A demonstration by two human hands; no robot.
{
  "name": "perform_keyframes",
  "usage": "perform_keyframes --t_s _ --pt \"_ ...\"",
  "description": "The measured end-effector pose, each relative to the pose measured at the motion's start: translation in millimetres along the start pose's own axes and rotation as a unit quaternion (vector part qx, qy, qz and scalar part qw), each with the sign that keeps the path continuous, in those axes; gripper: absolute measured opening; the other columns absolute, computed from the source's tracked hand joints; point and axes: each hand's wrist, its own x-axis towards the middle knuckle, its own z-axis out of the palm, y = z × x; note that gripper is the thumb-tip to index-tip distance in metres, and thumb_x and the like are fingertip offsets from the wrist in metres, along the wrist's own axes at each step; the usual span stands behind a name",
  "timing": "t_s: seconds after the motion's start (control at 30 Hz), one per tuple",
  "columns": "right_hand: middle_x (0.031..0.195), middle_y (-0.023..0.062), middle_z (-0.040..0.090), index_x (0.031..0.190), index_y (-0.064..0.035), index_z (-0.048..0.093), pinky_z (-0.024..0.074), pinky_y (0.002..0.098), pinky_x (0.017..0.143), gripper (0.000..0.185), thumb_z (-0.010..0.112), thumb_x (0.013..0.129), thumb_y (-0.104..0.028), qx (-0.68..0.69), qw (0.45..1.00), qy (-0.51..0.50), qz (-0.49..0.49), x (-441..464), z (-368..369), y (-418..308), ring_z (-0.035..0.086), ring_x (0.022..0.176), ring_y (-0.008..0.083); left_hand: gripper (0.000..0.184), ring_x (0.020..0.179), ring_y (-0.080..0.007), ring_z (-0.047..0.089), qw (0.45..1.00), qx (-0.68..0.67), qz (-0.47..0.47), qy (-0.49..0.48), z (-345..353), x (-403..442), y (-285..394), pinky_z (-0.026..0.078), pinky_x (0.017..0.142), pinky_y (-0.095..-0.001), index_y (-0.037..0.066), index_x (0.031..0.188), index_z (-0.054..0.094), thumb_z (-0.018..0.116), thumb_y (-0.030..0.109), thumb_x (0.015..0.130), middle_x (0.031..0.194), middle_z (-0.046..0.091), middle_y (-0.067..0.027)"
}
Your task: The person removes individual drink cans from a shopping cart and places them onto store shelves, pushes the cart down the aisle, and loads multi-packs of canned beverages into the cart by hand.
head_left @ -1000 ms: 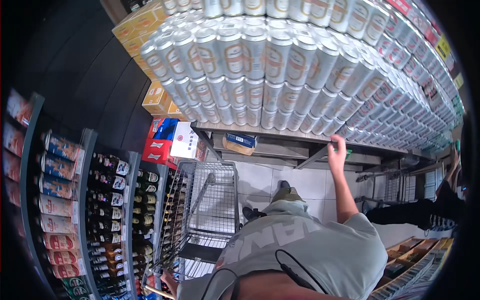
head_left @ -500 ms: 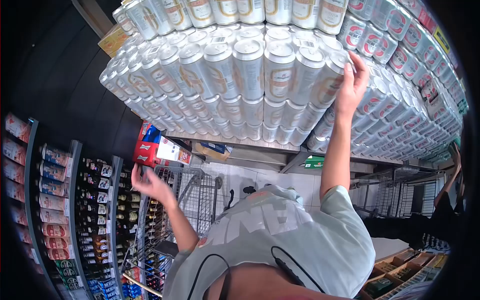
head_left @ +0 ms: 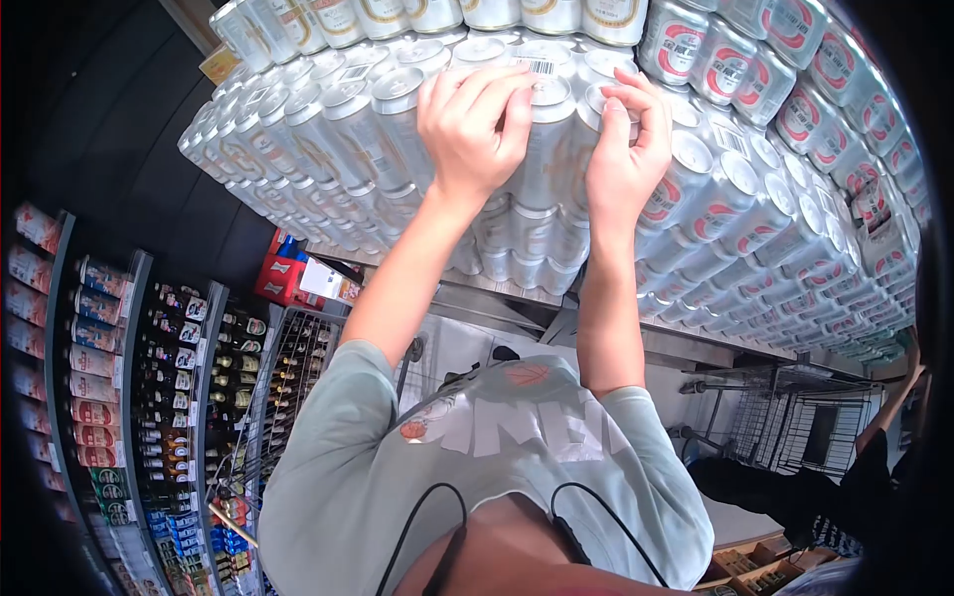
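Shrink-wrapped silver cans with gold-ringed labels (head_left: 358,134) are stacked in tiers in front of me. My left hand (head_left: 475,124) lies on the tops of the front cans, its fingers bent together over the wrap beside a barcode. To its right, my right hand (head_left: 628,149) is curled at the right end of this same top pack, fingertips on the can rims. Whether the fingers grip the plastic is hidden. Cans with red-ringed labels (head_left: 715,214) stand just right of my right hand.
A wire shopping cart (head_left: 273,397) is at my lower left, beside shelves of bottles (head_left: 179,368) and canned goods (head_left: 94,387). Red boxes (head_left: 283,278) sit by the stack's left end. Another cart (head_left: 795,422) and a person in black (head_left: 845,497) are at the right.
My left hand has come up from the cart side onto the cans. My right hand went from empty air to the pack's right end. The view has moved nearer the stack.
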Motion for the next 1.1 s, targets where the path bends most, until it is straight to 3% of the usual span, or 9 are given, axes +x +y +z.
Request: perform_keyframes --t_s 0.17,0.37,0.47,0.67,1.03,1.1 --pt "0.097 0.0098 0.067 0.083 -0.0041 0.063 0.0442 0.0388 0.094 0.01 0.057 0.079 0.002 0.021 0.999 0.005 -0.026 3.6 2.3 -0.5 0.059 0.103 0.0275 0.011 0.08 -0.0174 0.063 0.997 -0.027 -0.004 0.072 9.8 -4.8 -7.2 0.043 0.075 -0.0313 0.011 0.075 0.073 0.062 0.011 0.078 0.081 0.072 0.0003" --pt "0.078 0.0069 0.066 0.073 -0.0043 0.06 0.0462 0.036 0.085 0.013 0.054 0.073 0.006 0.051 0.995 -0.036 -0.073 9.1 -3.8 -1.8 0.061 0.089 0.0262 0.013 0.074 -0.0187 0.063 0.991 -0.079 0.01 0.104 7.7 -8.6 -9.8 0.045 0.075 -0.0314 0.009 0.075 0.073 0.06 0.009 0.076 0.08 0.073 -0.0009" --pt "0.075 0.0056 0.065 0.071 -0.0047 0.06 0.0454 0.0338 0.078 0.015 0.053 0.07 0.008 0.062 0.992 -0.046 -0.102 10.2 -5.1 -2.5 0.06 0.083 0.0241 0.021 0.075 -0.0199 0.065 0.994 -0.052 0.02 0.092 2.6 -10.0 -5.2 0.046 0.077 -0.0316 0.003 0.076 0.073 0.052 0.009 0.08 0.08 0.073 -0.0063" --pt "0.073 0.0043 0.065 0.071 -0.006 0.06 0.0428 0.0318 0.073 0.019 0.053 0.065 0.011 0.102 0.982 -0.059 -0.145 5.1 -12.2 -5.9 0.058 0.076 0.0208 0.024 0.076 -0.022 0.065 0.994 -0.021 0.029 0.106 -5.3 -14.4 6.1 0.047 0.079 -0.0337 0.002 0.075 0.072 0.051 0.012 0.081 0.08 0.073 -0.007" --pt "0.082 0.004 0.062 0.067 -0.011 0.06 0.0422 0.0338 0.074 0.019 0.061 0.057 0.004 0.07 0.974 -0.037 -0.21 -15.5 -26.0 -15.0 0.058 0.08 0.0241 0.036 0.087 -0.0252 0.061 0.995 -0.003 0.056 0.087 -27.8 -33.7 14.6 0.044 0.084 -0.0377 0.005 0.08 0.07 0.046 0.027 0.094 0.086 0.072 -0.0083" --pt "0.084 0.0035 0.061 0.066 -0.012 0.06 0.0419 0.034 0.074 0.017 0.062 0.057 0.002 0.073 0.972 -0.031 -0.222 -21.1 -29.7 -19.6 0.058 0.079 0.0241 0.027 0.089 -0.0238 0.061 0.995 -0.014 0.046 0.089 -33.4 -38.5 18.4 0.044 0.086 -0.0367 0.008 0.082 0.071 0.049 0.023 0.089 0.09 0.073 -0.0053"
